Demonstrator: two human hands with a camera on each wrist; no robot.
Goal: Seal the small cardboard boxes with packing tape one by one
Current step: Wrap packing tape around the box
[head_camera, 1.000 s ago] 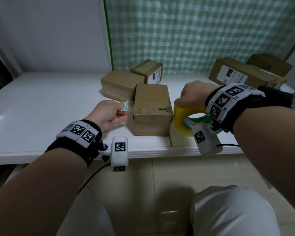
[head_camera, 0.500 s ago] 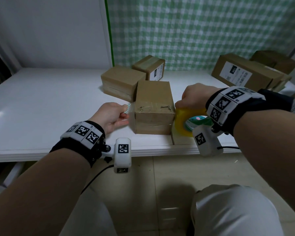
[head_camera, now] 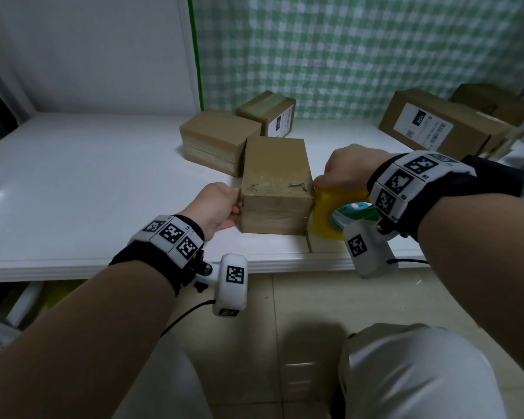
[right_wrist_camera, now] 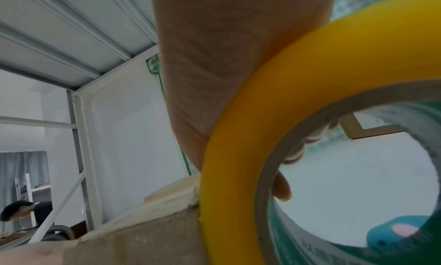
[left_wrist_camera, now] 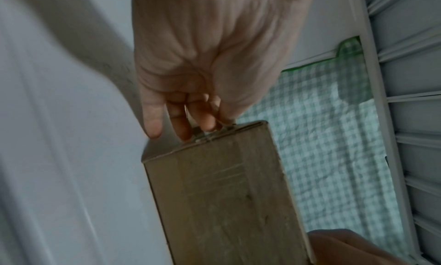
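Note:
A small brown cardboard box (head_camera: 276, 164) stands near the front edge of the white table (head_camera: 73, 182). My left hand (head_camera: 218, 204) is against its left face. In the left wrist view its fingers (left_wrist_camera: 183, 129) reach straight to the box (left_wrist_camera: 214, 193) edge, where a bit of tape shows. My right hand (head_camera: 345, 167) grips a yellow roll of packing tape (head_camera: 327, 219) from above, held against the box's right side. In the right wrist view the roll (right_wrist_camera: 238, 137) touches the box (right_wrist_camera: 119, 246) corner, with fingers curled through its core. Old tape scars mark the box top.
Two more small boxes (head_camera: 218, 137) (head_camera: 270, 113) sit just behind the near one. Larger labelled cartons (head_camera: 442, 125) are stacked at the back right. A flat cardboard piece (head_camera: 321, 244) lies under the roll at the table edge. A green checked curtain (head_camera: 360, 55) hangs behind.
My left hand, which pinched a patterned tape end beside the box, has moved right against the box's left face. The roll has closed in on the box's right side.

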